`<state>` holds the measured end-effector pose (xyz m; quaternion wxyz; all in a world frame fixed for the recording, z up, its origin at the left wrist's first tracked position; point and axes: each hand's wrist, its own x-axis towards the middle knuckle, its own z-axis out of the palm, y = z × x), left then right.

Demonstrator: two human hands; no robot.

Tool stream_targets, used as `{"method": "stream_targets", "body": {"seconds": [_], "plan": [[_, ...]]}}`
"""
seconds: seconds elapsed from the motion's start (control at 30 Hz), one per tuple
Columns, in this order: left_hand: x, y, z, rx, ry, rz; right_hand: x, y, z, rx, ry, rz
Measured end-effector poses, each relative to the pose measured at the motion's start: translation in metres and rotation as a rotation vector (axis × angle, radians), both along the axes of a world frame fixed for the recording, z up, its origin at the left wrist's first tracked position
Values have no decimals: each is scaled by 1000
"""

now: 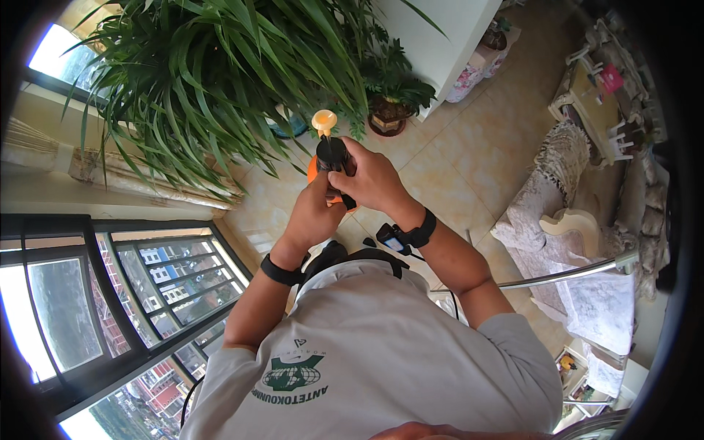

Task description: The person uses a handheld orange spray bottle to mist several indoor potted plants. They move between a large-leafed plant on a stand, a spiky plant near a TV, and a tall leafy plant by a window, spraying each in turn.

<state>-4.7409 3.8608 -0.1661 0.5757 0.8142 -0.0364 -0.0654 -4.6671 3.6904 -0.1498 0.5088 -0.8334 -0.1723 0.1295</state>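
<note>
Both hands hold a pump spray bottle with an orange body, a black head (331,151) and a yellow-orange pump knob (324,120) at its top. My left hand (313,214) grips the near left side of the black head, thumb up against it. My right hand (377,179) wraps the right side, its thumb lying across the front of the head. The two hands almost touch. Most of the orange body is hidden under the hands. Long green leaves (220,82) of a large potted plant hang just beyond the bottle.
A small potted plant (388,115) stands on the tiled floor (456,159) beside a white panel (434,38). Barred windows (181,275) and a tied curtain (126,176) are at left. To the right are a metal rail (572,274), a cloth-covered sofa (528,214) and a table (594,110).
</note>
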Motion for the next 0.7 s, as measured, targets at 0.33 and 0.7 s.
{"method": "stream_targets", "body": {"seconds": [0.33,0.7], "plan": [[75,-15,2,67,60,-271,45,-23,-23,114,156,-221],[186,-45,14,-42,-103,-343,118,-95,-35,363,37,-578]]}}
